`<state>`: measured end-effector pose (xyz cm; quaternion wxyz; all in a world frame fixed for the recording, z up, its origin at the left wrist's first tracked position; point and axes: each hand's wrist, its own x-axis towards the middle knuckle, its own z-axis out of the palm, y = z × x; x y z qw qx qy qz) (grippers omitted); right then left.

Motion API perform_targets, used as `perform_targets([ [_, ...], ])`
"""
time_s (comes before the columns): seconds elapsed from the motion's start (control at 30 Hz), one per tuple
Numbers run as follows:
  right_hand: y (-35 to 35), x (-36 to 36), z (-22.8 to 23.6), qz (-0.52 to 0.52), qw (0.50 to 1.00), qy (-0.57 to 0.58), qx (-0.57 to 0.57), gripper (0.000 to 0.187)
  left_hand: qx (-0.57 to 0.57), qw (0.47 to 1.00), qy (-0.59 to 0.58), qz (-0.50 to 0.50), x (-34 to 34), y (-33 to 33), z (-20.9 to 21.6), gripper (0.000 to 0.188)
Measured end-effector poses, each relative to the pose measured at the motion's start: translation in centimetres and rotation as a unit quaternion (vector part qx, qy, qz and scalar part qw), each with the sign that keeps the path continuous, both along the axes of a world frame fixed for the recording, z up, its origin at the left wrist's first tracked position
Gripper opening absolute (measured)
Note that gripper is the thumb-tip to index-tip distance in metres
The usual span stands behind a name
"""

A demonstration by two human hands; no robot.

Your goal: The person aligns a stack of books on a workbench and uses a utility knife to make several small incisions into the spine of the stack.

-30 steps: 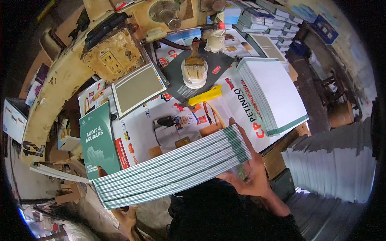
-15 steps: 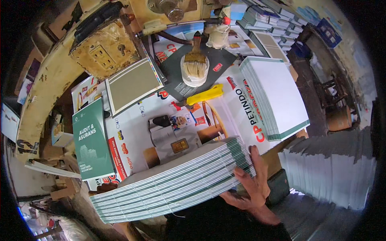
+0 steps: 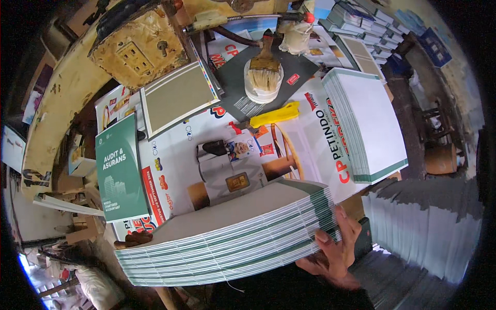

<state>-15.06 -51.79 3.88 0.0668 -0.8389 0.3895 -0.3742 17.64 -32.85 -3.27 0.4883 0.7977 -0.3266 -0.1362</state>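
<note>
Large glossy printed poster (image 3: 305, 150) covers table, white with red and black lettering; small snack-packet pictures (image 3: 266, 150) near centre; red rectangular label (image 3: 293, 79), possibly sticker, on dark sheet (image 3: 243, 98).

Cluttered worktable (image 3: 170, 170) under printed posters; dim, dusty floor (image 3: 439, 103).

Matt grey paper on the stack (image 3: 227, 232); glossy printed posters (image 3: 217, 155) beneath; bristle brush (image 3: 264, 72) on white plastic tub (image 3: 262, 92); rough, paint-crusted metal box (image 3: 139, 44) far left.
</note>
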Motion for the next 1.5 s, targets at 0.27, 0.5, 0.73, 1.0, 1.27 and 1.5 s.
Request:
perform_targets([
  [0.27, -0.1, -1.6, -0.2, 0.041, 0.995, 0.085, 0.038, 0.066, -0.003, 0.999, -0.021, 0.049, -1.1, 2.1, 0.3, 0.077],
  [0.5, 0.8, 0.1, -0.6, -0.076, 0.993, 0.05, 0.08, 0.054, -0.038, 0.987, -0.101, 0.121, -1.6, 3.2, -0.6, 0.076],
  [0.73, -0.5, -0.9, -4.7, -0.074, 0.994, -0.082, 0.021, 0.063, -0.042, 0.964, -0.221, 0.139, 1.1, 0.1, -3.3, 0.075],
  [1.0, -1.5, -5.9, -10.7, -0.111, 0.99, -0.056, 0.059, 0.064, -0.048, 0.956, -0.255, 0.139, 2.7, -2.2, -4.6, 0.074],
  [1.27, -1.9, -1.9, -6.5, -0.091, 0.992, -0.08, 0.036, 0.061, -0.059, 0.952, -0.269, 0.131, 3.8, -3.6, -5.4, 0.072],
  [1.5, -3.1, 8.6, 0.8, -0.084, 0.969, -0.2, 0.119, 0.083, -0.071, 0.945, -0.288, 0.134, 2.8, -3.0, -5.4, 0.071],
])
